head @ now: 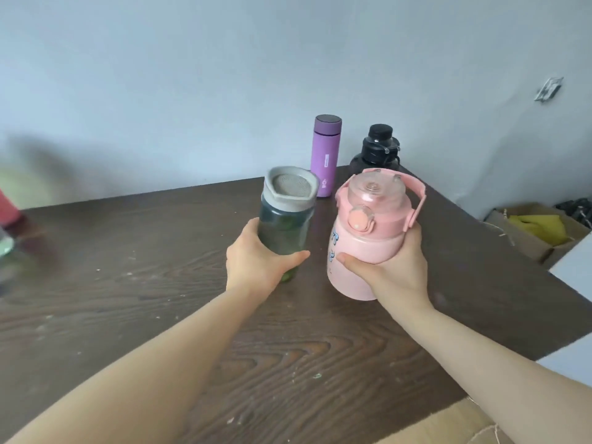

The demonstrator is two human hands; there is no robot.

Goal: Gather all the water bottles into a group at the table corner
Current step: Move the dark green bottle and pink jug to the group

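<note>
- Left hand (256, 261) wraps low around the green bottle (285, 225), right hand (390, 264) clamps the pink jug (368, 238) at its waist, so I'd say I carry two per trip.
- Both hover near the table (128, 251) corner, where the purple flask (325, 155) and black jug (378, 149) wait.
- Blurry bottles sit far left, probably next.

Left hand (256, 261) grips green bottle (285, 225), right hand (394, 267) grips pink bottle (368, 238), side by side above dark counter (128, 283); purple bottle (325, 155), black bottle (378, 149) upright at far corner
</note>
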